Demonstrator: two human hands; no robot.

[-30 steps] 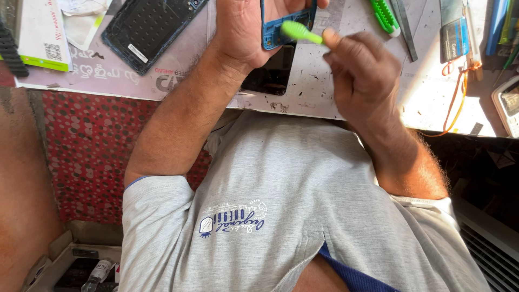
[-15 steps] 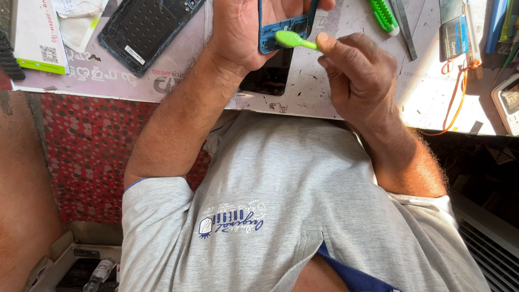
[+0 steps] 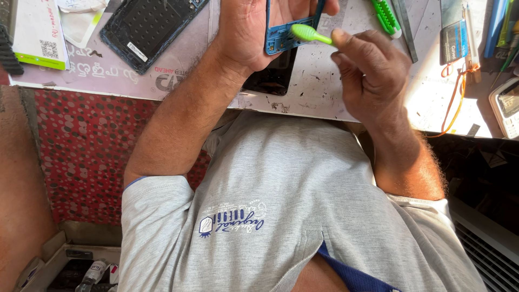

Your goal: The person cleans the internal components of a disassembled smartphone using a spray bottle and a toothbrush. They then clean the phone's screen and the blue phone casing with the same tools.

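Left hand (image 3: 254,32) closed around blue phone frame (image 3: 281,35), held above the worktable (image 3: 324,92) at 12 o'clock. Right hand (image 3: 373,75) at 3 o'clock of the frame, fingers pinched on green brush (image 3: 308,34); brush head touches the frame's inner face.

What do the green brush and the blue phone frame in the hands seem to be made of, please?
The green brush, in the right hand, looks like moulded plastic: uniform bright colour, smooth, slightly glossy. The blue phone frame, in the left hand, looks like plastic or painted metal; its thin rigid edge leaves that open.
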